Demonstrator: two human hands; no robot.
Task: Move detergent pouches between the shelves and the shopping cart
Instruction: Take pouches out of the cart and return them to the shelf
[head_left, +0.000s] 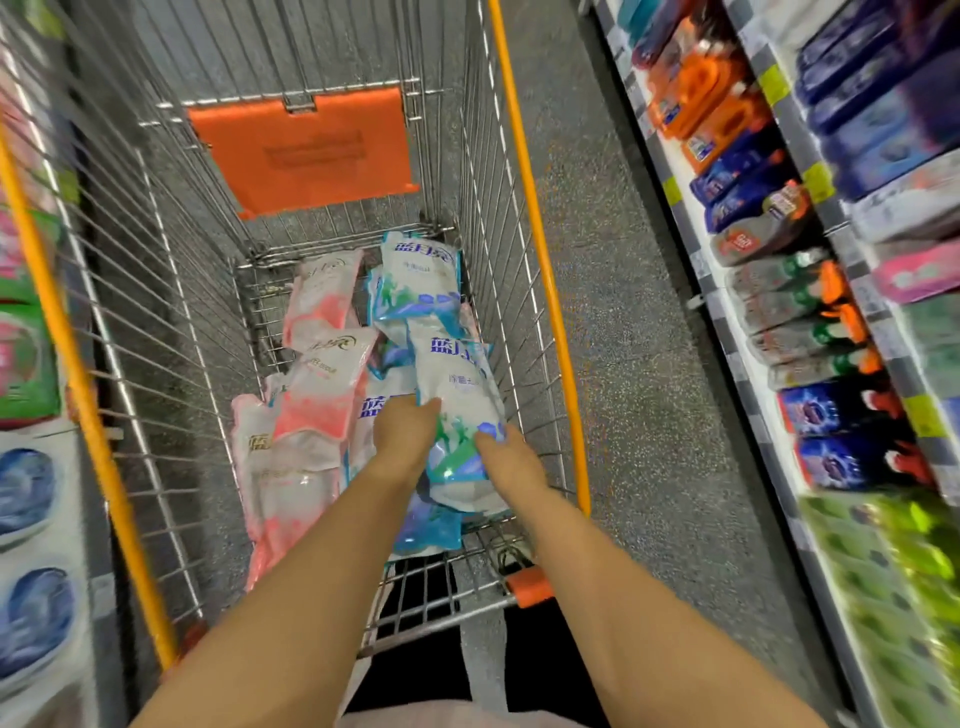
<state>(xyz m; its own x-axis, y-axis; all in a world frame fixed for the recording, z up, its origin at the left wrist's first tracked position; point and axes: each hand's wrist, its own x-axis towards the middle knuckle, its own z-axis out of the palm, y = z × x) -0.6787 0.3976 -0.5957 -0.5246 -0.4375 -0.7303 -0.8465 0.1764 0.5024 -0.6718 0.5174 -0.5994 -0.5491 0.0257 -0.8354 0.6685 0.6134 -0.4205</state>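
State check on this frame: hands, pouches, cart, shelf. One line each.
left hand: grips the blue pouch's left edge
right hand: grips the same pouch lower right
blue pouch: held in both hands, inside the cart, over the pile
far blue pouch: lying loose at the far end
pink pouches: lying overlapped, left side
cart: partly loaded
orange flap: flat against the wire panel
right shelf: stocked, blurred

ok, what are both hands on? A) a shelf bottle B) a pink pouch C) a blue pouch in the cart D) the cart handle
C: the left hand and right hand grip one blue pouch at the right side of the cart.
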